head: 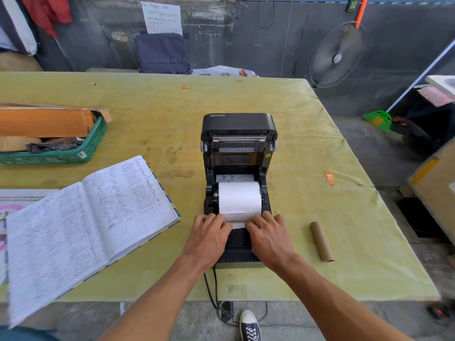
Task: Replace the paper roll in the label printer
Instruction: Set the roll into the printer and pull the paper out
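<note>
At the near edge of the open printer, my left hand [208, 236] and right hand [269, 236] lie palm down, side by side, fingers curled forward onto the loose end of the paper. I cannot tell whether either hand pinches the sheet or only presses it flat; the fingertips cover its two near corners, and a narrow white strip shows between my thumbs.

That strip runs back to the paper roll [239, 197], a smooth, matte white cylinder seated crosswise in the well of the label printer [238, 168]. The printer is black, hard plastic with rounded corners, its lid [238, 124] tipped up and back, showing a ribbed metal bar along the underside. A small printed diagram sits on the inner wall just behind the roll.

To my right, apart from the printer, an empty cardboard core [321, 241] lies on its side, a plain brown tube. Farther off is a small orange scrap [331, 178].

All of this rests on a table [152, 119] covered in a wrinkled, stained yellow-green sheet. To my left lies an open ledger [86, 222], lined pages dense with handwriting, and beyond it a green perforated plastic basket [93, 143] holding cardboard boxes. Black cables [211, 289] hang down from the printer's near end.
</note>
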